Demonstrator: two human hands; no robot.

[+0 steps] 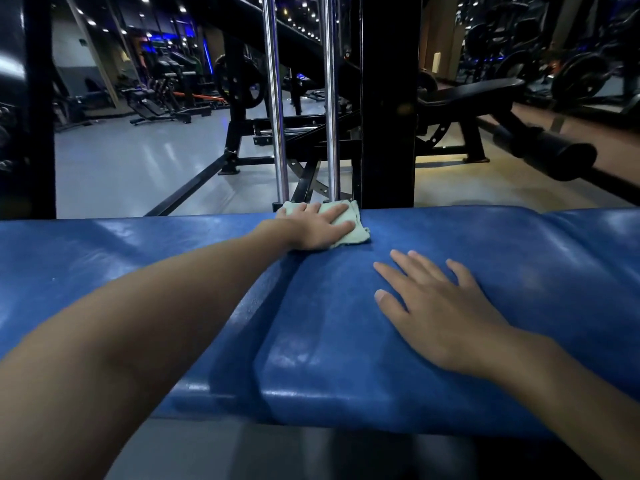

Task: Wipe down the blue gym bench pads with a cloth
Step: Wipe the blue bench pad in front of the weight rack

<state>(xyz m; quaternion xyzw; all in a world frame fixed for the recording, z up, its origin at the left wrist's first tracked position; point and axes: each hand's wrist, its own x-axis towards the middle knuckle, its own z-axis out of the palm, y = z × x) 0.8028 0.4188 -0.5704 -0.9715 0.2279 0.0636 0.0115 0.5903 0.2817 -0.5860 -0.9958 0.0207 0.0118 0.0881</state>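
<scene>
Two blue bench pads fill the lower view, the left pad [104, 247] and the right pad [502, 244], with a seam running between them. My left hand [311, 228] reaches across to the far edge and presses a pale green cloth [349, 233] flat on the pad with straight fingers. The cloth sits right at the seam's far end. My right hand [436, 313] lies flat on the right pad, fingers spread, holding nothing.
Just beyond the far edge stand two chrome guide rods [277, 116] and a black machine column [388, 98]. A black padded bar [543, 150] juts in at the right. Other benches and weight plates stand on the grey floor [138, 168] behind.
</scene>
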